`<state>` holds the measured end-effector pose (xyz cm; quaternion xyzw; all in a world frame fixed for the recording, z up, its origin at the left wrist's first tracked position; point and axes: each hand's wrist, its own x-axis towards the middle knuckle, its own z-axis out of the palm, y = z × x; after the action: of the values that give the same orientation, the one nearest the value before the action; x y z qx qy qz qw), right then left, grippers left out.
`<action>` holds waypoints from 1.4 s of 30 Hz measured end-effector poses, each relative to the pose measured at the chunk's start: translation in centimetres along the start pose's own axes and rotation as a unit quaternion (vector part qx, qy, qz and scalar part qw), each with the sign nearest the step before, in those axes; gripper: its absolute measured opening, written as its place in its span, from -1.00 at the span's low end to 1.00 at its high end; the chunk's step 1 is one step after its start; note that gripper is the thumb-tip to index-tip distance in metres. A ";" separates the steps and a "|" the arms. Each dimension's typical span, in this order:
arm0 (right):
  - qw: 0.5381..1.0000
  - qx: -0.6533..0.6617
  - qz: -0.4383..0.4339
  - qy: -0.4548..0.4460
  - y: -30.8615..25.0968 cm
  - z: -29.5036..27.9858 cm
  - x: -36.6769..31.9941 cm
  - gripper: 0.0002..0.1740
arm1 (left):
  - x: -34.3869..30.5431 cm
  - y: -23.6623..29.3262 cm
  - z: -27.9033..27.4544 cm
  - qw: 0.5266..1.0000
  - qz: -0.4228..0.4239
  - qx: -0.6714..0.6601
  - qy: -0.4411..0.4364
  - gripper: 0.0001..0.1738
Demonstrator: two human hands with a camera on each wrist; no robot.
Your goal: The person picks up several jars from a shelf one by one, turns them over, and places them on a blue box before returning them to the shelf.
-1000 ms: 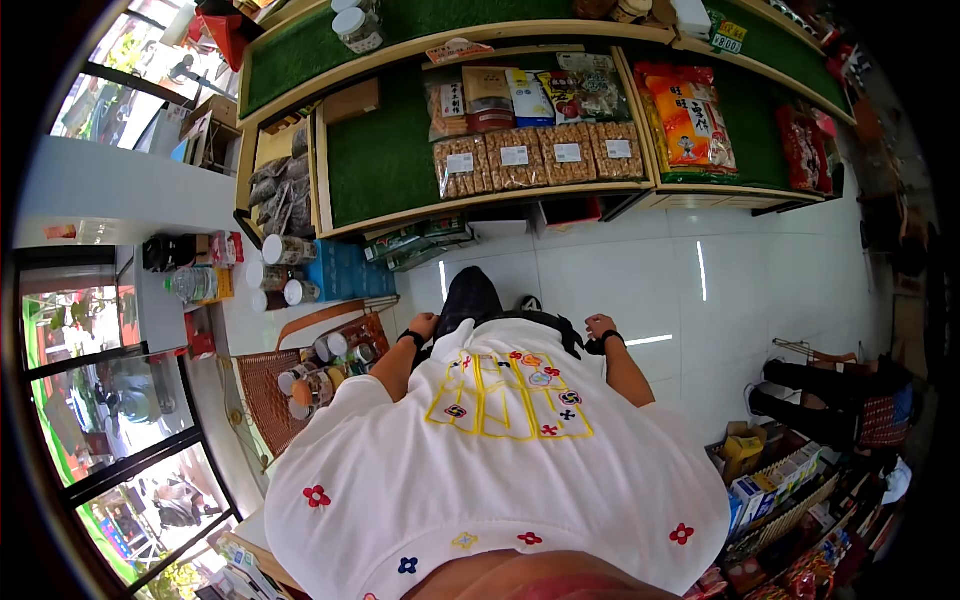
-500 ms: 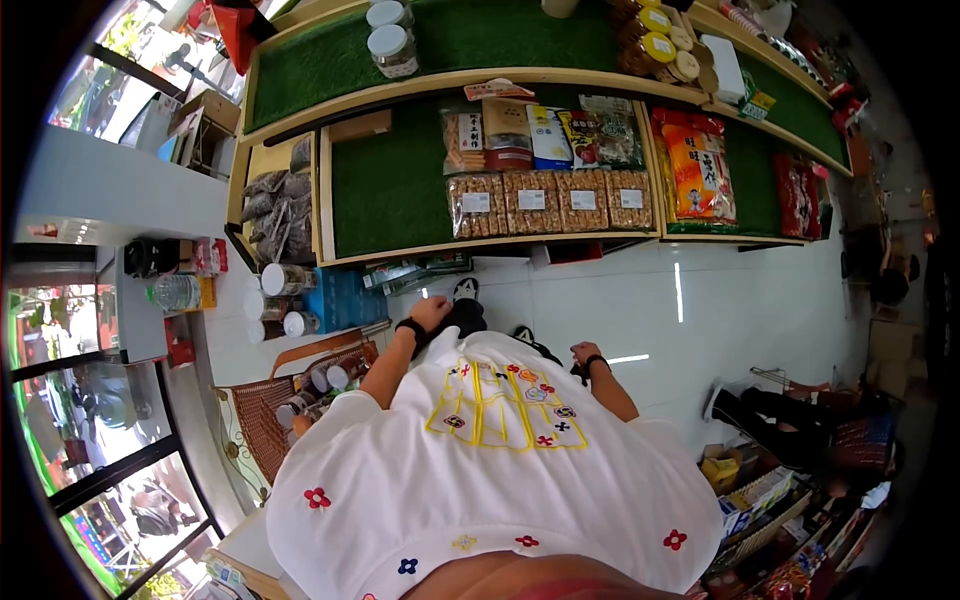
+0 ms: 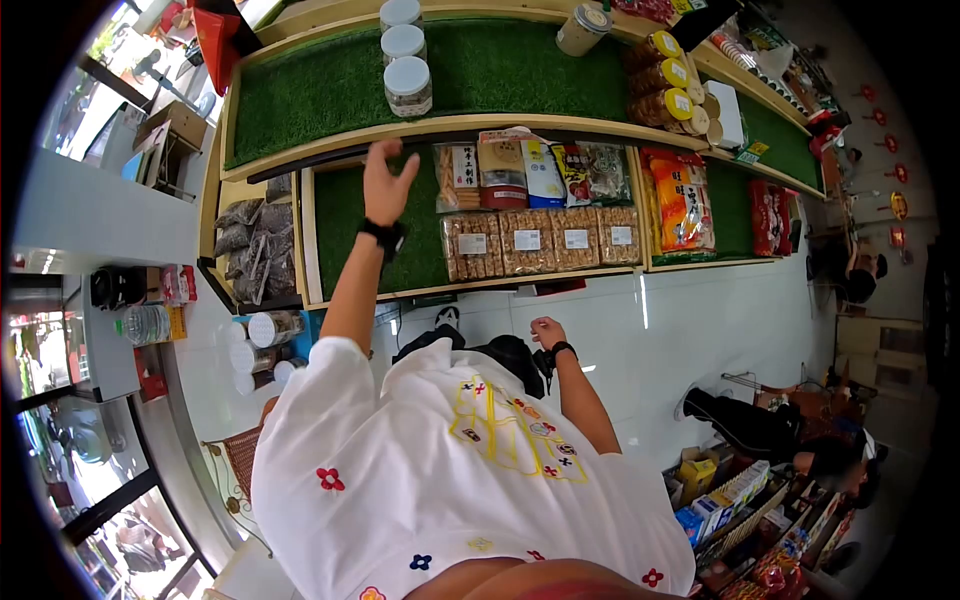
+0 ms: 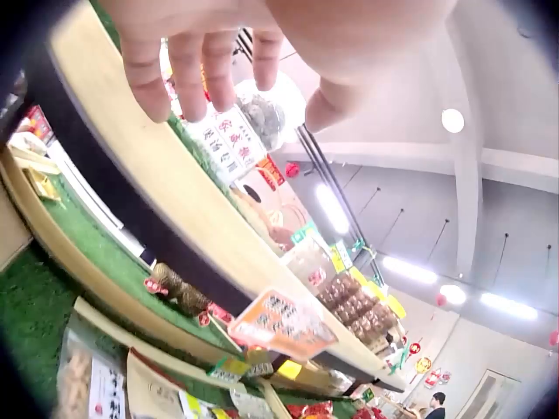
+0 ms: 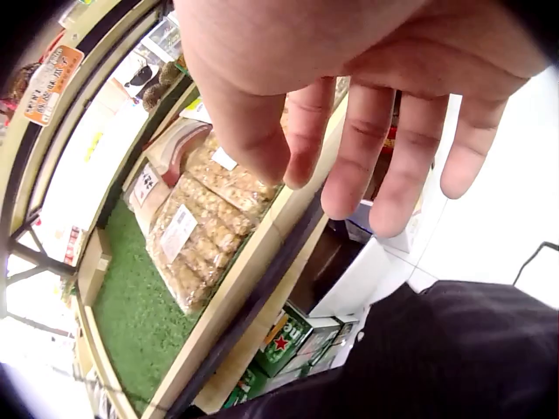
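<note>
In the head view the left hand (image 3: pixel 386 185) is raised over the lower green shelf, near the wooden edge of the upper one, its fingers spread and holding nothing. Just above it on the upper shelf stand clear jars with pale lids (image 3: pixel 408 88) in a row. The left wrist view shows that hand (image 4: pixel 236 61) with separated fingers in front of a jar (image 4: pixel 272 112) and a white printed sign (image 4: pixel 220 144). Low beside the body hangs the right hand (image 3: pixel 546 332), empty; in the right wrist view its fingers (image 5: pixel 356 157) droop loosely, with bagged snack blocks (image 5: pixel 194 240) beyond.
Bagged snacks (image 3: pixel 502 245) and a red-orange bag (image 3: pixel 683 205) lie on the lower shelf. Yellow-lidded jars (image 3: pixel 662 75) stand on the upper shelf. Lidded tubs (image 3: pixel 262 345) are at the lower left. Another person (image 3: pixel 745 428) and a stocked rack (image 3: pixel 730 500) are at the right.
The left hand has risen from beside the body and stretched forward to the shelves. The shelves appear nearer, and more of the upper shelf's jars show. The right hand stays low.
</note>
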<state>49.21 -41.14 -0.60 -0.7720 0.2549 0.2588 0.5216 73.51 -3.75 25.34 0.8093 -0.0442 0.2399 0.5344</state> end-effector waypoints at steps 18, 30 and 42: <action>0.822 -0.149 -0.540 0.101 -46.8 0.9 -4.0 -0.21 | 7.4 -1.7 6.7 0.980 0.026 0.085 0.179 0.00; 0.789 -0.090 -0.586 0.161 -49.1 7.6 -2.1 -0.31 | 6.1 -0.4 5.0 0.985 0.009 -0.094 0.144 -0.29; 0.708 -0.175 -0.679 0.086 -41.9 -1.0 -5.8 -0.26 | -0.5 3.5 7.4 0.950 0.285 0.045 0.123 -0.29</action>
<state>72.93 -27.68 31.79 -0.8328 -0.3444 -0.1928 0.3881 74.45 -11.91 25.74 0.7506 -0.1957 0.4813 0.4082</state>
